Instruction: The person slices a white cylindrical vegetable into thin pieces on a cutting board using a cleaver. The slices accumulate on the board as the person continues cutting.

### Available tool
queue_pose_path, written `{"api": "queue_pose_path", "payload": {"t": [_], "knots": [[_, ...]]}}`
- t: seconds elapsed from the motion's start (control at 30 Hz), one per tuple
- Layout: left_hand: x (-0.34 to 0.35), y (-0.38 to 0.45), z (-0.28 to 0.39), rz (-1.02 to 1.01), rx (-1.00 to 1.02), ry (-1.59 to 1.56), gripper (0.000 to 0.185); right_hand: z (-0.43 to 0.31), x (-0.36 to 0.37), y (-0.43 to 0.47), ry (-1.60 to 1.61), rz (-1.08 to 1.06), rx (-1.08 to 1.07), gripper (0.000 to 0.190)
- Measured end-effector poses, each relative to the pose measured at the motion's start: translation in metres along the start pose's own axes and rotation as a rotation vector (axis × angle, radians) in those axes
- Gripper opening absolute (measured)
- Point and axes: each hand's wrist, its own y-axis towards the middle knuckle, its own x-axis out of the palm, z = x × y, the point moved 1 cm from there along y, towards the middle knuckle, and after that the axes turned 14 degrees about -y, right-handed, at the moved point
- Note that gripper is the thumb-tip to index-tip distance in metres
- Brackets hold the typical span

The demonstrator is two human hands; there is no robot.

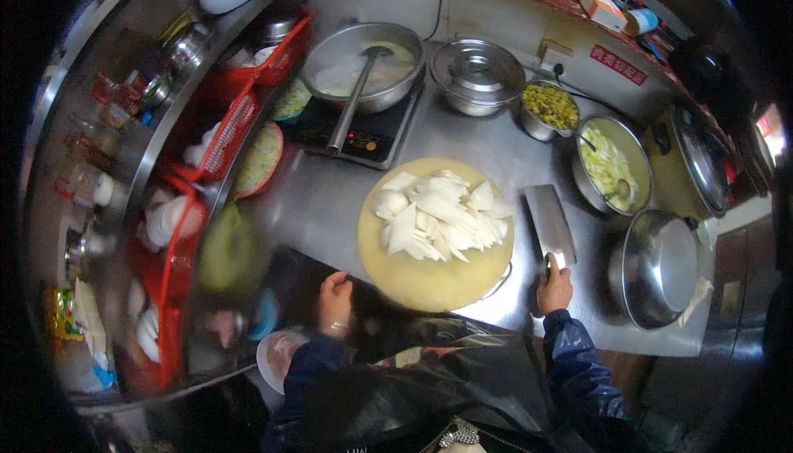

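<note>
My right hand grips the handle of a cleaver, whose broad blade lies along the steel counter, right of a round cutting board. A heap of white sliced vegetable pieces covers much of the board. My left hand is at the counter's front edge, left of the board, with its fingers curled; whether it holds anything cannot be told.
Behind the board, a steaming pan with a ladle stands on an induction cooker. A lidded steel pot, chopped-greens bowl, cabbage-like bowl and overturned basin line the right. Red baskets stand on the left shelf.
</note>
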Motion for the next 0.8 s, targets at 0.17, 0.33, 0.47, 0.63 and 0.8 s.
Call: {"api": "queue_pose_path", "payload": {"t": [0.17, 0.33, 0.47, 0.63, 0.8], "knots": [[-0.006, -0.017, -0.012, 0.097, 0.009, 0.095, 0.023, 0.003, 0.019, 0.006, 0.055, -0.072, -0.078, 0.044], [-0.013, -0.024, -0.018, 0.175, 0.004, 0.063, 0.022, -0.038, -0.044, 0.051, 0.262, 0.195, -0.335, 0.034], [-0.001, -0.034, -0.018, 0.181, -0.004, 0.007, 0.022, -0.1, -0.104, 0.065, 0.524, 0.196, -0.56, 0.03], [-0.008, -0.048, -0.027, 0.219, 0.078, 0.086, 0.015, -0.154, -0.131, 0.042, 0.643, 0.044, -0.811, 0.028], [-0.037, -0.046, -0.041, 0.308, 0.101, 0.034, 0.015, -0.171, -0.114, 0.02, 0.689, -0.098, -0.898, 0.022]]}}
